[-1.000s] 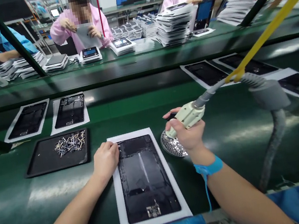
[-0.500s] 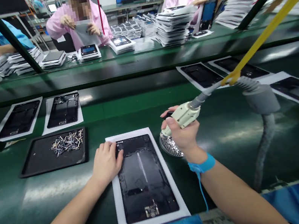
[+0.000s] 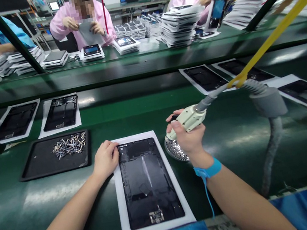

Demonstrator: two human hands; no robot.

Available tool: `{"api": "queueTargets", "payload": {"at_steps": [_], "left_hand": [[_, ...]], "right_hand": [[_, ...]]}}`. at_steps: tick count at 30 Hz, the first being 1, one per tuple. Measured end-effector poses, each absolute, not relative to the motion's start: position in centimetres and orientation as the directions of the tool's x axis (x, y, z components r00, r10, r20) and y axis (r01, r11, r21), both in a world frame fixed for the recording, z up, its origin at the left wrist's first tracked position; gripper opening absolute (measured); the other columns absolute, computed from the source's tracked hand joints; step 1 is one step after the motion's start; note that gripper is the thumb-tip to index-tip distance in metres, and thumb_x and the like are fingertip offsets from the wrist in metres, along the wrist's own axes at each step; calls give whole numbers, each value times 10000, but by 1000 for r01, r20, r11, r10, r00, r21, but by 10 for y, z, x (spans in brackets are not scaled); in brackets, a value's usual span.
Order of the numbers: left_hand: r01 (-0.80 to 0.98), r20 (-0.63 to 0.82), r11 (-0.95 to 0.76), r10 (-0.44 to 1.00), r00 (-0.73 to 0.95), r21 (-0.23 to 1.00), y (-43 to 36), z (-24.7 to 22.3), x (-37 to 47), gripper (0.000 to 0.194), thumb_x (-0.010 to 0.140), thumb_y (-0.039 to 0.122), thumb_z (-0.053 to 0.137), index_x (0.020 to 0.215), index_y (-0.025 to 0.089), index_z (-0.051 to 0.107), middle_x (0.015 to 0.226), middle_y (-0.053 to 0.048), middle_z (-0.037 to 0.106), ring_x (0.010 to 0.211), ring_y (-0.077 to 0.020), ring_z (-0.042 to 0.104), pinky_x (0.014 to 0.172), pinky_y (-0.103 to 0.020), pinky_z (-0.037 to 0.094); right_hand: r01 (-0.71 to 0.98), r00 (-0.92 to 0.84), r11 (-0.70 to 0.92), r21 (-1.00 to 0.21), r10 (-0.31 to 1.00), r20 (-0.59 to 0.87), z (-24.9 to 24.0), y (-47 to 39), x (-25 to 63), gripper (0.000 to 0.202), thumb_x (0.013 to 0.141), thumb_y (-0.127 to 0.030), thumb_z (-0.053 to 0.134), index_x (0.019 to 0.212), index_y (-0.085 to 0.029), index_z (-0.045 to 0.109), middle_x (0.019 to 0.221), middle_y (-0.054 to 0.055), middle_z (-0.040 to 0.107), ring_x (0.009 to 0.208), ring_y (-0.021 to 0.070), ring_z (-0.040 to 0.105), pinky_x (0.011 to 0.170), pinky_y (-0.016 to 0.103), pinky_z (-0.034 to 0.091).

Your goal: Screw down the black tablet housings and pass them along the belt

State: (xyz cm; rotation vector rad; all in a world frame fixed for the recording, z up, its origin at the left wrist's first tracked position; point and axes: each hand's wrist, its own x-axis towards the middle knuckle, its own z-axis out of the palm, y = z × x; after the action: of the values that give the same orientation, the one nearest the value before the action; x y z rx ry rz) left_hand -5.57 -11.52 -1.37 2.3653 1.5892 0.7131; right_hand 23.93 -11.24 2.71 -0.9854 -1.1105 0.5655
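Note:
A dark tablet housing (image 3: pixel 148 171) lies on a white sheet (image 3: pixel 124 222) in front of me. A small circuit board shows at its near end, and a pale streak runs down its middle. My left hand (image 3: pixel 106 158) is closed at the housing's upper left corner, fingertips pressed together; what they pinch, if anything, is hidden. My right hand (image 3: pixel 189 136), with a blue wrist strap (image 3: pixel 208 169), grips a cream-coloured gun-shaped hand tool (image 3: pixel 191 116) on a grey cable. Under the tool's front end is a round perforated metal piece (image 3: pixel 175 150), right of the housing.
A black tray (image 3: pixel 43 159) with many small metallic parts stands left. More housings on white sheets lie further back, left (image 3: pixel 60 113) and right (image 3: pixel 206 78). A yellow strap (image 3: pixel 280 29) holds the cable near a grey hose (image 3: pixel 274 142). People work behind stacks (image 3: pixel 181 26) of tablets.
My left hand has drawn back to the left, its thumb coming off the housing and its fingers closing at the corner. My right hand stays with the tool.

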Motion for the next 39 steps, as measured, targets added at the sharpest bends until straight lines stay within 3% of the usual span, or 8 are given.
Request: {"api": "queueTargets", "payload": {"at_steps": [6, 10, 17, 24, 32, 39], "left_hand": [[786, 242, -372, 927, 287, 494, -113, -14, -55, 297, 936, 142, 464, 1038, 210, 734, 947, -64, 677, 939, -216, 655, 861, -347, 541], [762, 241, -365, 930, 277, 535, -113, -14, -55, 302, 940, 129, 460, 1070, 191, 726, 984, -78, 676, 965, -217, 652, 885, -354, 542], [761, 220, -356, 934, 281, 542, -114, -15, -53, 292, 952, 117, 463, 1028, 201, 731, 980, -84, 671, 978, -222, 644, 881, -350, 548], [768, 198, -349, 937, 288, 537, -113, -16, -50, 278, 972, 154, 467, 1040, 206, 730, 1055, -105, 696, 1059, -249, 647, 956, -394, 546], [789, 189, -337, 941, 279, 513, -113, -18, -50, 244, 952, 155, 491, 995, 193, 729, 1032, -111, 689, 1028, -255, 649, 906, -385, 557], [780, 236, -372, 927, 290, 503, -115, -15, -55, 278, 941, 129, 464, 1006, 202, 724, 983, -85, 667, 968, -226, 637, 875, -359, 547]], "right_hand": [[10, 412, 567, -824, 749, 520, 53, -122, 219, 210, 869, -326, 764, 1019, -223, 659, 847, 2, 718, 478, 106, 638, 438, 255, 534], [-155, 246, 554, -818, 824, 511, 60, -121, 170, 233, 882, -345, 754, 1067, -256, 644, 890, -4, 721, 495, 110, 644, 428, 257, 543], [-145, 63, 498, -855, 867, 495, 42, -99, 93, 262, 875, -391, 741, 1059, -248, 620, 902, 16, 726, 690, 156, 704, 647, 319, 614], [-85, 69, 466, -881, 885, 461, 26, -90, 82, 277, 849, -394, 758, 1039, -235, 634, 894, 23, 714, 733, 166, 694, 683, 321, 603], [-22, 38, 468, -884, 884, 467, 19, -87, 79, 261, 820, -408, 774, 968, -239, 638, 780, -14, 668, 653, 147, 619, 671, 313, 573], [-182, 108, 442, -878, 897, 429, 34, -89, 93, 344, 846, -463, 755, 1076, -249, 615, 891, -1, 713, 569, 106, 615, 554, 261, 564]]}}
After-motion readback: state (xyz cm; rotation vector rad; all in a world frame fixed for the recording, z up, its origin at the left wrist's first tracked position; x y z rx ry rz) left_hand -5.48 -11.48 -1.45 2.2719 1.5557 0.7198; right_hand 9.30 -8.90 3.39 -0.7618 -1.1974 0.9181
